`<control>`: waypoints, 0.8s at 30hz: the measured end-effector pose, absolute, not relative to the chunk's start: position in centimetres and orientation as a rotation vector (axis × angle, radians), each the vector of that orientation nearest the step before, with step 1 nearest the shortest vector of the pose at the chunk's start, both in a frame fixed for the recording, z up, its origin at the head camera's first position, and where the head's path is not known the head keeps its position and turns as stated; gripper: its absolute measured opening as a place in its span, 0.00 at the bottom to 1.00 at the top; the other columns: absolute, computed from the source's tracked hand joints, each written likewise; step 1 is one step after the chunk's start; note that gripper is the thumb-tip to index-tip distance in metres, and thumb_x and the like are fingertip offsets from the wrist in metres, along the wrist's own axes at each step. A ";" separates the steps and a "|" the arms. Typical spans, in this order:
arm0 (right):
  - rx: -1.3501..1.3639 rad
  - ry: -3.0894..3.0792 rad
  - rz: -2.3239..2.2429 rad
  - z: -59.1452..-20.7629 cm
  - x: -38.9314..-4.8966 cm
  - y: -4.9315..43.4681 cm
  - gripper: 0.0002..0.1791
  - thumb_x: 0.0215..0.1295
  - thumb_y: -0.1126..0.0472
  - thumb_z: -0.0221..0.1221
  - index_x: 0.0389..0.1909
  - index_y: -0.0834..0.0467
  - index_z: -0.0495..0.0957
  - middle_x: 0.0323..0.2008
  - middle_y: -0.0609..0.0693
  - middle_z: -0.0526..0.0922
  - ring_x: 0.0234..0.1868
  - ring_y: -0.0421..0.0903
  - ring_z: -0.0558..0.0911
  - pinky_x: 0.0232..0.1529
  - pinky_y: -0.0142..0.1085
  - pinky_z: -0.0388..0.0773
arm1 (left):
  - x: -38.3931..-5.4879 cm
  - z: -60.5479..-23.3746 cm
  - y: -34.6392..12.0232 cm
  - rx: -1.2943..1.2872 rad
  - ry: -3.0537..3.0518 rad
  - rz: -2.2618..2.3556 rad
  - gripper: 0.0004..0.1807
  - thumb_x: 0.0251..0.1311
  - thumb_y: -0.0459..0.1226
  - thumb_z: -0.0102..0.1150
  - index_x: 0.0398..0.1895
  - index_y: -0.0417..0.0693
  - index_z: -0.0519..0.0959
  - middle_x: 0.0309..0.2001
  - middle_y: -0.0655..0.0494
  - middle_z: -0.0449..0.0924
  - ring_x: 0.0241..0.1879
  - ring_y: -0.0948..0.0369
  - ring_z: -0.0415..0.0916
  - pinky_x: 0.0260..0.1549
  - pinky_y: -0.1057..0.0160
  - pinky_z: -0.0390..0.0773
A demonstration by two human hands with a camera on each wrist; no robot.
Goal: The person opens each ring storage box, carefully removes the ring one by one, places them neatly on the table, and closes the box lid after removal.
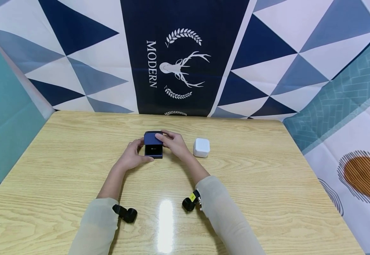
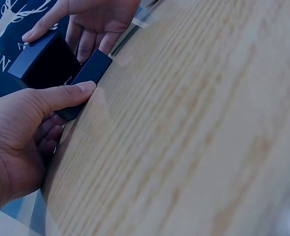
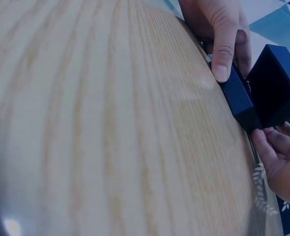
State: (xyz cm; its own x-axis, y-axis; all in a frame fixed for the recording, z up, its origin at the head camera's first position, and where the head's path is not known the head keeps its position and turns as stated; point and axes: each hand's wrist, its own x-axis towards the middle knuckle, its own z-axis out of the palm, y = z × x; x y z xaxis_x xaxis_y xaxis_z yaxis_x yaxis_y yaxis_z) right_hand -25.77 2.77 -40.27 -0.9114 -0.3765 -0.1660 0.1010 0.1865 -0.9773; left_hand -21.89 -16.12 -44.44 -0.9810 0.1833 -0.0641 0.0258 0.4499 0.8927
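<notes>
A small navy jewelry box [image 1: 151, 139] stands on the table with its lid raised and its black inside facing me. A tiny shiny piece [image 1: 154, 149] shows against the black lining; its kind is too small to make out. My left hand [image 1: 131, 156] grips the base from the left, thumb [image 2: 86, 87] lying along the front edge and fingers round the side. From the right, my right hand [image 1: 176, 144] holds the lid, its thumb over the top. In the right wrist view the fingertips [image 3: 259, 135] of that hand are right at the box's side.
To the right of my right hand stands a white rounded cube [image 1: 201, 147]. The wooden table [image 1: 252, 198] has its far edge just behind the box, against a patterned backdrop [image 1: 185, 71]. A black wrist camera [image 1: 128, 214] sticks out from the left sleeve.
</notes>
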 end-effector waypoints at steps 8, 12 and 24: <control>-0.241 2.126 -1.764 -40.2 -25.8 2.7 0.33 0.64 0.49 0.56 0.66 0.63 0.64 0.60 0.61 0.73 0.57 0.50 0.78 0.57 0.38 0.75 | -21.9 -44.4 -16.2 0.176 2.539 1.553 0.46 0.49 0.34 0.69 0.70 0.36 0.54 0.65 0.36 0.55 0.68 0.43 0.53 0.68 0.48 0.57; -0.236 2.125 -1.755 -40.7 -26.3 2.7 0.33 0.64 0.49 0.57 0.66 0.61 0.64 0.61 0.60 0.72 0.57 0.50 0.77 0.57 0.38 0.75 | -22.0 -44.5 -16.2 0.192 2.538 1.562 0.46 0.49 0.34 0.69 0.69 0.36 0.54 0.65 0.36 0.56 0.68 0.43 0.53 0.68 0.48 0.57; -0.202 2.144 -1.797 -43.3 -27.6 2.4 0.34 0.59 0.42 0.59 0.63 0.55 0.69 0.59 0.56 0.75 0.54 0.47 0.80 0.52 0.33 0.78 | -21.9 -44.4 -16.2 0.179 2.537 1.556 0.46 0.49 0.34 0.69 0.70 0.37 0.54 0.65 0.37 0.57 0.68 0.43 0.52 0.68 0.47 0.58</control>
